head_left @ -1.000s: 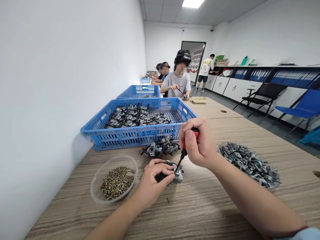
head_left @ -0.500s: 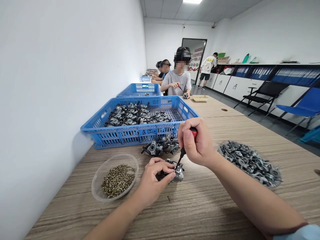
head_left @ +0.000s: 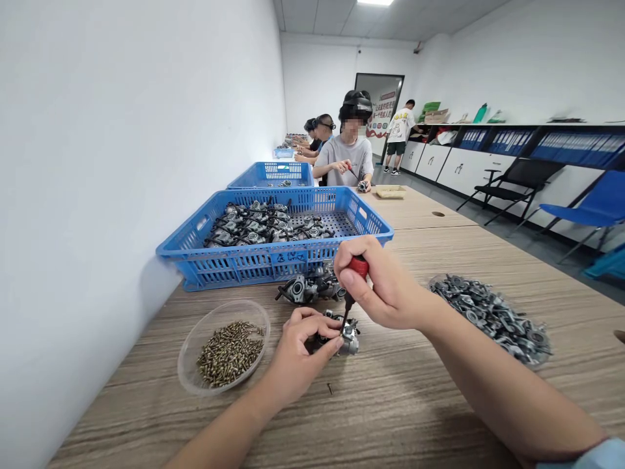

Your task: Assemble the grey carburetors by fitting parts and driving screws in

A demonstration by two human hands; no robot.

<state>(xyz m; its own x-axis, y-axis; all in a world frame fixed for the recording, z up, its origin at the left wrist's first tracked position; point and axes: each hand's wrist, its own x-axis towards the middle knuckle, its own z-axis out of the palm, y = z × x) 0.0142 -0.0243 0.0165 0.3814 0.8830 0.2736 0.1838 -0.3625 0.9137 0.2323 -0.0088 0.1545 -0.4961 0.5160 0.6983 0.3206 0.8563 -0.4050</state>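
Observation:
A small metal carburetor (head_left: 349, 340) lies on the wooden table, partly hidden by my left hand (head_left: 303, 345), whose fingers and thumb grip it from the left. My right hand (head_left: 381, 286) is wrapped round the red handle of a screwdriver (head_left: 347, 306). The dark shaft points down, its tip meeting the carburetor beside my left thumb. One loose screw (head_left: 330, 389) lies just in front. More carburetors (head_left: 307, 286) stand right behind the one I hold.
Left of my hands is a clear bowl of brass-coloured screws (head_left: 229, 355). At the right sits a heap of grey metal parts (head_left: 493, 319) in a clear dish. A blue crate (head_left: 234, 264) of carburetors stands behind. Across the table a co-worker (head_left: 349, 153) holds a screwdriver.
My right hand has turned on the screwdriver and shifted slightly left and down, the handle now more upright. My left hand and the carburetor stay in place.

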